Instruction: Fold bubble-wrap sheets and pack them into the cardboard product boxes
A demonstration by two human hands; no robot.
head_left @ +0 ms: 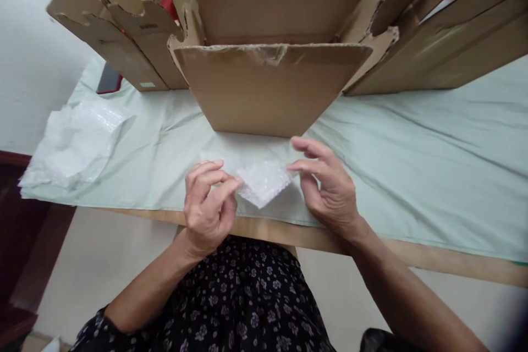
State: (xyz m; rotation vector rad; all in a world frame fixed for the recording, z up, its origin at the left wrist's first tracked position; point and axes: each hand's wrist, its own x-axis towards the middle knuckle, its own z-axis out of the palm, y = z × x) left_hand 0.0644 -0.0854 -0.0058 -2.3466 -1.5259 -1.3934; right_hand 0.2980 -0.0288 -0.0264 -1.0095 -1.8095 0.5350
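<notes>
Left hand (208,206): closed at the fingertips on the near-left edge of the wrap (264,180).
Right hand (331,192): curled, with fingertips at the right corner of the wrap; cannot tell whether gripping.
Wrap: clear bubble sheet, pointed toward the table edge (264,228), between both hands, just before the front box (272,91).
Cloth (391,148): pale green, creased, under everything.
Pile (78,140): more bubble sheets, far left.
Phone (108,78): dark, red-edged, behind the pile.
Left boxes (136,38): open, cardboard, beside the front box.
</notes>
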